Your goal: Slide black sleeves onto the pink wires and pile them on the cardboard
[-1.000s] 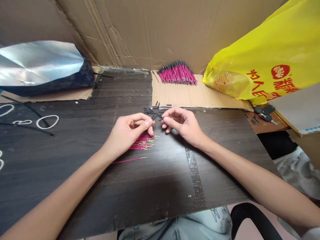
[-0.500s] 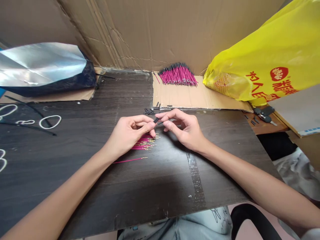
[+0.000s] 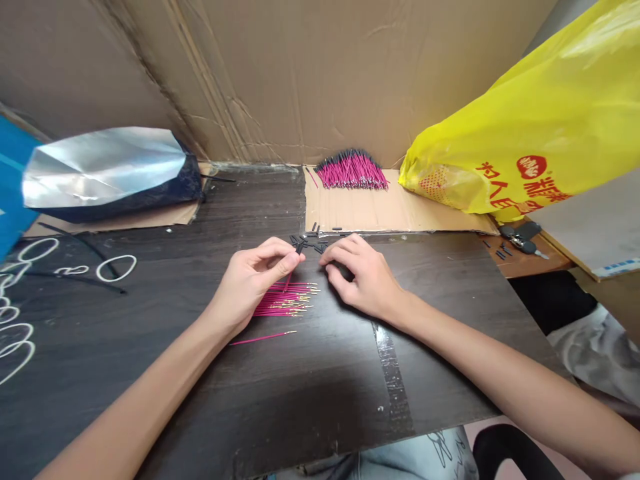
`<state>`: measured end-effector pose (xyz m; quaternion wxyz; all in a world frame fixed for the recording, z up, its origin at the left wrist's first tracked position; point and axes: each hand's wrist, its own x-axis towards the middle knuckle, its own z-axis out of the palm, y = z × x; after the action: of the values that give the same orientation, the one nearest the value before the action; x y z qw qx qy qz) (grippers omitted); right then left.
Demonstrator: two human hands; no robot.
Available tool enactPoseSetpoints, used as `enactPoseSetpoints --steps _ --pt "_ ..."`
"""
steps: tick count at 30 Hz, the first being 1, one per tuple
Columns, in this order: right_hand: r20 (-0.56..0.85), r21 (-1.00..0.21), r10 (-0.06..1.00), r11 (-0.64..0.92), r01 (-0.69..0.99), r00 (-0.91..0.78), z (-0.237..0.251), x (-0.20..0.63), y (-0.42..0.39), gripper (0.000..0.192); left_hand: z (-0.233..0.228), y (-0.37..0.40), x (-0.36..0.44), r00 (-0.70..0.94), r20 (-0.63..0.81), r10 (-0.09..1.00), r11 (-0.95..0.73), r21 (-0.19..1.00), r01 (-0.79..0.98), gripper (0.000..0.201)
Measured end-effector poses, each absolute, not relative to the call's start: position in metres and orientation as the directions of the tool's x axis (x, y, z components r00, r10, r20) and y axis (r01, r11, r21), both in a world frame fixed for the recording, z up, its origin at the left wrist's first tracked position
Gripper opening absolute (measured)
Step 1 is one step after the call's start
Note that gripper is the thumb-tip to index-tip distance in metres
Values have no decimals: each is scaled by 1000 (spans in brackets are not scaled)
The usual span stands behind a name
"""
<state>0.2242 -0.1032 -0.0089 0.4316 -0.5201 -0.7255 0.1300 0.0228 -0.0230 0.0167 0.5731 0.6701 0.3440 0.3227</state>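
Note:
My left hand (image 3: 257,277) pinches a magenta wire (image 3: 287,283) near its upper end, where a short black sleeve (image 3: 300,248) pokes out above the fingertips. Under and beside that hand lies a bundle of magenta wires (image 3: 280,303) with gold-coloured metal ends pointing right. One single wire (image 3: 263,338) rests apart, closer to me. My right hand (image 3: 363,277) is low over the table with curled fingers, thumb and forefinger slightly apart. Its fingertips are at the edge of a small scatter of black sleeves (image 3: 316,247); no sleeve shows between them.
A fan-shaped pile of magenta wires with black ends (image 3: 353,170) lies on a cardboard sheet (image 3: 400,210) at the back. A yellow bag (image 3: 480,153) leans in from the right. To the left are a silver pouch (image 3: 110,173), white loops (image 3: 116,268) and black tubing (image 3: 83,243). Keys (image 3: 523,240) lie far right.
My hands were together at a black sleeve; now they are apart. My right hand has come away to the loose sleeves, while the left keeps its pinch. The view has tilted slightly upward.

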Motion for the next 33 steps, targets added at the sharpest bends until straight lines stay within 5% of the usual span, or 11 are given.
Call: enactPoseSetpoints --steps 10,19,22,27,33 --pt "427 -835 904 395 383 0 -4 196 -114 17 15 -40 32 610 -20 792 70 996 -59 20" --pt "406 -830 912 341 440 60 -5 197 -110 16 8 -35 30 605 24 795 -16 1000 -20 21" --pt "324 -829 940 228 511 106 0 213 -100 20 7 -30 27 554 84 828 -176 978 115 34" --pt "229 -602 939 -69 796 255 31 273 -50 29 5 -22 19 531 381 757 -596 735 323 24" --pt "102 -302 926 -319 898 364 68 317 39 19 -9 -20 16 606 542 583 -797 526 297 23"
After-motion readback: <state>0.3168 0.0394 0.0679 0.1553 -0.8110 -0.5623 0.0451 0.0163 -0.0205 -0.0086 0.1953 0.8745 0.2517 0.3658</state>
